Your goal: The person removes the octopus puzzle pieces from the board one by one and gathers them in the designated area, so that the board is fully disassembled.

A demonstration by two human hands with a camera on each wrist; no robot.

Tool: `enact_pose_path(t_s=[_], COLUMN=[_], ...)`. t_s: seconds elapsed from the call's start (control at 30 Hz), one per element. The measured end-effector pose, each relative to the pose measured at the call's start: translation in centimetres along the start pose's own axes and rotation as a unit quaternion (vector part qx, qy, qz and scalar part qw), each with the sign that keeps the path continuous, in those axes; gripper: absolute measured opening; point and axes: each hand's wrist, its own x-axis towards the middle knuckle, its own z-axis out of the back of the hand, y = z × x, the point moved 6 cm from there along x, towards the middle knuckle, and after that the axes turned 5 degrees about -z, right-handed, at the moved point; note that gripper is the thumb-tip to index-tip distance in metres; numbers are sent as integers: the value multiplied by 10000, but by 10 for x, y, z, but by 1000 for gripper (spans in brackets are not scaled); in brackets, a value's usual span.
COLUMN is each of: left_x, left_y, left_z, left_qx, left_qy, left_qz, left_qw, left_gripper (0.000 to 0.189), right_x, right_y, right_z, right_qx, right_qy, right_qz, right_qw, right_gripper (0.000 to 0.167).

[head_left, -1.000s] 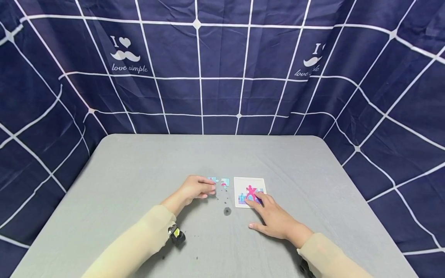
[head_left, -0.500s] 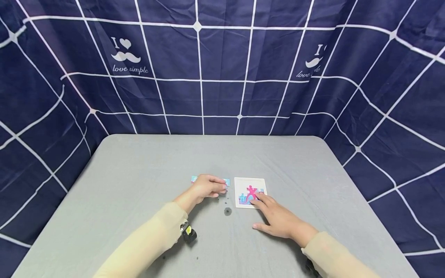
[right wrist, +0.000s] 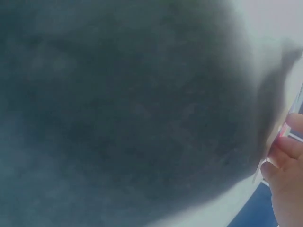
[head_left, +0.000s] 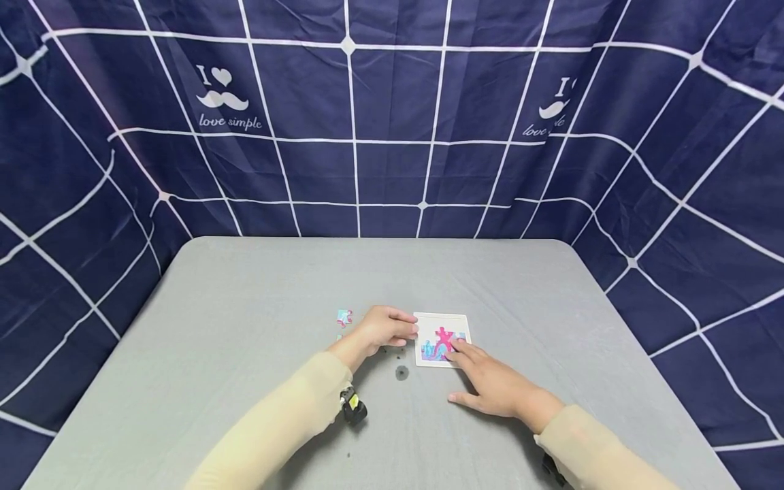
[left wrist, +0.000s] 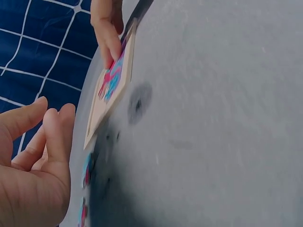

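Note:
My left hand (head_left: 384, 327) is palm down at the left edge of a white puzzle tray (head_left: 438, 318). In the left wrist view its fingers are bent, with thumb and fingertips apart and nothing visible between them. My right hand (head_left: 493, 382) rests its fingertips on the partly assembled pink and blue jigsaw (head_left: 442, 335) in the tray's lower part, thumb spread toward the table. A loose jigsaw piece (head_left: 344, 317) lies to the left of my left hand. Closer to the tray, two pieces, one a blue jigsaw piece (left wrist: 87, 168), show in the left wrist view.
The grey table (head_left: 275, 286) has a dark round spot (head_left: 401, 373) below the tray's left side, with small specks around. A navy curtain (head_left: 392, 170) with white grid lines stands behind and at both sides. Part of another piece (head_left: 339, 337) shows beside my left wrist.
My left hand has moved right, passing over the loose pieces to the tray's edge, uncovering pieces on its left. The right hand has shifted slightly right, its fingers still on the puzzle.

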Motion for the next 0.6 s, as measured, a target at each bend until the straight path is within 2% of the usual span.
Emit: enact_pose_path(t_s=[0.27,0.6], left_x=[8,9], left_y=[2,6], left_z=[-17,-25], left_qx=[-167,-247], left_qy=[-40,-30], left_qz=[0,77], left_qw=[9999,9997], left_gripper=[33,34], right_x=[-1,-3], right_y=[-1,-2], right_z=[-3,-4], right_qx=[-309,-399], right_qy=[-260,-552], right_qz=[238,400], right_qw=[9989,9969], right_gripper=[68,68])
